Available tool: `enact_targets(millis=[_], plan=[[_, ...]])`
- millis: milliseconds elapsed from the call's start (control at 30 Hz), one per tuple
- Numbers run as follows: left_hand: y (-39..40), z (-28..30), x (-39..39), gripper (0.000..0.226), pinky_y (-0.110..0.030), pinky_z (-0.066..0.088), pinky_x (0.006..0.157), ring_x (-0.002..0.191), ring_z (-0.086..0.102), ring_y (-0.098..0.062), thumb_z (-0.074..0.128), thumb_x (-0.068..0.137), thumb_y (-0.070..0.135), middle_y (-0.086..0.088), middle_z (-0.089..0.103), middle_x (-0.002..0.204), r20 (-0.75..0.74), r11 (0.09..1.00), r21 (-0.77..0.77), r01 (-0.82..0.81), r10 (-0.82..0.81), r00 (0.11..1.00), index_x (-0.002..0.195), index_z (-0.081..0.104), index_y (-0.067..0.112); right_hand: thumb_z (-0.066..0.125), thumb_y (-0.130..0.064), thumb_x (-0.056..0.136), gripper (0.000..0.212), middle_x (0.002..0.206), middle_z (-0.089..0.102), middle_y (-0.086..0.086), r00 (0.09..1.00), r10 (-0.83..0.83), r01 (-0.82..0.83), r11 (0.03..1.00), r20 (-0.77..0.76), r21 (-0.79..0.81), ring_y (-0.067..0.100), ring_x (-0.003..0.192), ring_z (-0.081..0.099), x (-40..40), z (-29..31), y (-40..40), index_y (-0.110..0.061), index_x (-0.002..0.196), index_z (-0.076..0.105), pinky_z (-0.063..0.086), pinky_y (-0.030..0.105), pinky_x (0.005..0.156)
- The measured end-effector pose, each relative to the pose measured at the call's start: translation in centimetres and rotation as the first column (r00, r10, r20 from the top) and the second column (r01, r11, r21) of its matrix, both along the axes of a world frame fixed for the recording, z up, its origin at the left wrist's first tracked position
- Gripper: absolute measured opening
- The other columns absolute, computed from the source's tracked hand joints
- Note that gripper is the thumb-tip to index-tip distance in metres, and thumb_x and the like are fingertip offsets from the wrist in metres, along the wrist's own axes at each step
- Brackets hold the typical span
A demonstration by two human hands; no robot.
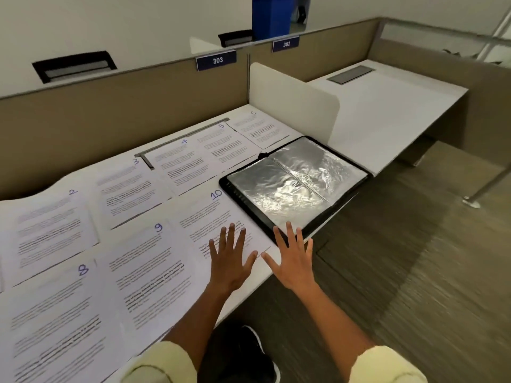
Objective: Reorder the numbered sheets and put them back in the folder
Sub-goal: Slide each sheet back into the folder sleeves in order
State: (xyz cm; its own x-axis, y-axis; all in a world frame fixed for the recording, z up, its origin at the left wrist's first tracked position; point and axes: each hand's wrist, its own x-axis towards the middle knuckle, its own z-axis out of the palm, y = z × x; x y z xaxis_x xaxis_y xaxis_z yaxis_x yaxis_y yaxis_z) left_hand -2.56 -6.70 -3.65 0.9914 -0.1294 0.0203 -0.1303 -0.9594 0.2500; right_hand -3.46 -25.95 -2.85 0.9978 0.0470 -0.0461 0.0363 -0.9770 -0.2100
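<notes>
**Sheets laid out in order; none yet back in the folder**

Both hands are nearest the camera, fingers straight and spread, grasping nothing. Left hand (229, 261) is over the lower part of sheet 10 (218, 217); whether it presses the paper or hovers just above cannot be told. Right hand (293, 261) is over the table (276, 268) edge, its fingertips at the near corner of the folder (298, 183).

Findings on progress:
- Sorting appears done. Sheets numbered 2, 3, 4, 5 and 6 run left to right along the far row; 8, 9 and 10 run along the near row. Sheets 1 and 7 are not in view, probably beyond the left edge.
- Folder lies open and flat at the right end of the table, just beside sheet 10. Its clear plastic sleeves (276, 189) look empty and reflect glare.

Outstanding, in my judgement: the whole refiling stage. Every visible sheet remains to be gathered in sequence and slipped into the sleeves.
</notes>
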Motion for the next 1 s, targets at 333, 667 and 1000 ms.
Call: enact_targets(millis=[333, 667, 1000], plan=[[-5.8, 0.2, 8.6, 0.086, -0.053, -0.013, 0.115, 0.150, -0.018, -0.024, 0.000, 0.082, 0.073, -0.003, -0.015, 0.164, -0.058, 0.998, -0.060, 0.019, -0.023, 0.998, 0.157, -0.005, 0.029, 0.007, -0.085, 0.084, 0.088, 0.167, -0.018, 0.001, 1.000, 0.020, -0.020, 1.000, 0.000, 0.010, 0.030, 0.154, -0.013, 7.5, 0.1, -5.4, -0.040, 0.158, -0.011, -0.004, 0.060, 0.119], [-8.4, -0.9, 14.0, 0.087, -0.056, -0.006, 0.117, 0.151, -0.012, -0.027, 0.000, 0.083, 0.072, -0.004, -0.010, 0.165, -0.099, 0.994, -0.081, -0.069, 0.061, 0.993, 0.158, 0.001, 0.028, 0.020, -0.090, 0.084, 0.095, 0.168, -0.009, 0.003, 0.992, 0.115, -0.115, 0.993, -0.057, -0.011, 0.031, 0.155, -0.003, 12.6, -1.4, -7.3, -0.035, 0.160, 0.005, 0.001, 0.059, 0.120], [-10.3, -1.7, 15.0, 0.085, -0.054, -0.009, 0.117, 0.151, -0.012, -0.026, -0.001, 0.085, 0.071, -0.005, -0.010, 0.165, -0.128, 0.983, -0.048, -0.180, 0.172, 0.977, 0.158, 0.000, 0.027, 0.036, -0.086, 0.081, 0.096, 0.167, 0.009, 0.009, 0.961, 0.214, -0.217, 0.976, -0.172, 0.000, 0.034, 0.152, 0.020, 14.6, -2.8, -8.6, -0.030, 0.159, 0.023, 0.019, 0.060, 0.117]])
